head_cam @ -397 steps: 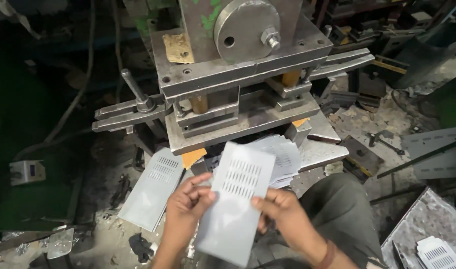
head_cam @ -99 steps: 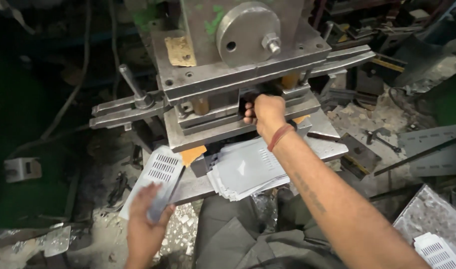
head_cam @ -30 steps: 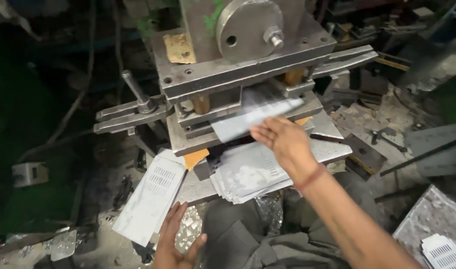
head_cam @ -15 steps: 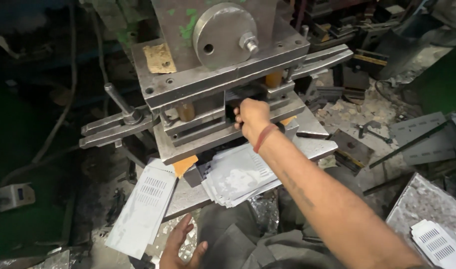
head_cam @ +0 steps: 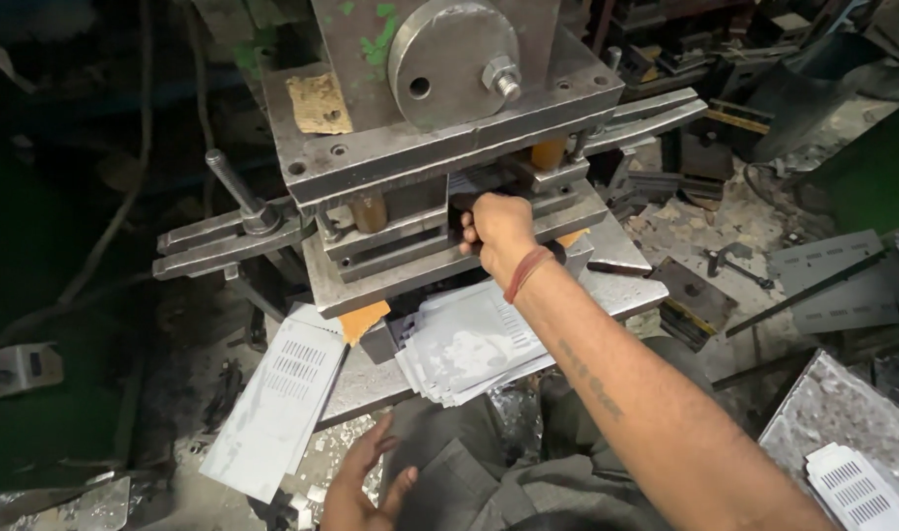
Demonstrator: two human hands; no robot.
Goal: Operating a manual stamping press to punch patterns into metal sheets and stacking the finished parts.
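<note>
Here the steel press [head_cam: 439, 147] fills the upper middle of the view. The right hand [head_cam: 496, 228] reaches into the press's die gap, fingers curled together; a pale sheet edge [head_cam: 466, 185] shows just above it, though whether the hand grips it cannot be told. Just below the press bed lies a stack of blank metal sheets [head_cam: 469, 342], long axis running toward the die. The slotted sheet [head_cam: 277, 405] leans below-left of the press. The left hand [head_cam: 366, 482], fingers spread and empty, hovers nearest that sheet.

Grey perforated panel [head_cam: 852, 280] and metal scraps [head_cam: 705, 231] on the floor.
</note>
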